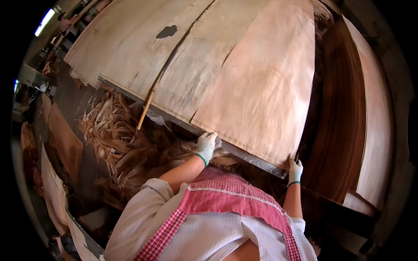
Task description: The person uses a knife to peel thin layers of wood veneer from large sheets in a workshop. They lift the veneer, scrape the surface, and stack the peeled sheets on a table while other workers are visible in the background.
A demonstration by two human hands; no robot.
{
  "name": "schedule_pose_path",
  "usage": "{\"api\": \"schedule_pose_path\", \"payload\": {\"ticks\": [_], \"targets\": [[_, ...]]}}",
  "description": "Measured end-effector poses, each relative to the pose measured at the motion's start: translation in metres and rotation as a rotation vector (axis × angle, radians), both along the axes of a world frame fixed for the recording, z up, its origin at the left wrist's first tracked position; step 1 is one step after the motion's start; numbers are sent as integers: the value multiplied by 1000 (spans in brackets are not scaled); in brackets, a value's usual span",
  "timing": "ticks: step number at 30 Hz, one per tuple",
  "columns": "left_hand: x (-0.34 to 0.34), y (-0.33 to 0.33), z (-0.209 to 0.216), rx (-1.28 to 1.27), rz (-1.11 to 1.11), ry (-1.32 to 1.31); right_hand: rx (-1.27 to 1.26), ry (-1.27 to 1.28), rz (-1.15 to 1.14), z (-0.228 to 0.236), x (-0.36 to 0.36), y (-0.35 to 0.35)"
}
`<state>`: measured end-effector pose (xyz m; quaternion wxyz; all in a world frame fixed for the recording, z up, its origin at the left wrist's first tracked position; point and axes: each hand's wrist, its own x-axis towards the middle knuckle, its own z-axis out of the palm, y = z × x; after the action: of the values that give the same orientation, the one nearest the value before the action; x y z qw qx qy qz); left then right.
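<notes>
A pale pinkish wood veneer sheet (265, 82) lies on the right part of a broad table. My left hand (207, 146), in a white glove with a green cuff, is closed on the sheet's near edge, toward its left corner. At the near right corner my right hand (295, 171), gloved too, pinches the same sheet; part of its fingers is hidden. Left of this sheet lie greyer veneer sheets (126, 48), one with a dark ragged hole (166, 31). A thin stick (148, 105) lies lengthwise over them, its tan end jutting past the near edge.
The table's metal edge (250, 157) runs below the sheets. Torn veneer strips (115, 130) are heaped beneath it at the left. To the right stands a tall, dark-edged stack of veneer (337, 117). Loose sheets (65, 141) lean at the far left. Another person (65, 25) is far back.
</notes>
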<state>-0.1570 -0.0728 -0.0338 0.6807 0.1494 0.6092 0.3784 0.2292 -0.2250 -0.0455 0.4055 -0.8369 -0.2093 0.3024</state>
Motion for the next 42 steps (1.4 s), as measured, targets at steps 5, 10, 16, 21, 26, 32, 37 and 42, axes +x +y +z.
{"api": "schedule_pose_path", "payload": {"ticks": [5, 10, 16, 21, 26, 32, 37, 42], "targets": [[-1, -5, 3, 29, 73, -68, -70, -56, -20, -1, -10, 6], [0, -3, 3, 61, 11, -50, -18, 32, -97, 5, -14, 2], [-9, -8, -5, 107, -107, -30, 12, 159, -116, 14, -14, 5], [-9, -11, -8, 136, -103, -132, 89, 101, -74, -10, 1, -9], [13, -26, 48, 47, -259, 259, -3, 173, 35, 32, 10, -13], [144, -18, 45, 771, -251, 640, 123, 256, 148, 12, 97, -84], [274, 14, 70, 1101, -602, 1223, -88, 506, 55, 43, 180, -115], [312, 107, 50, 841, -615, 1688, -116, 515, 219, 28, 231, -74]]}}
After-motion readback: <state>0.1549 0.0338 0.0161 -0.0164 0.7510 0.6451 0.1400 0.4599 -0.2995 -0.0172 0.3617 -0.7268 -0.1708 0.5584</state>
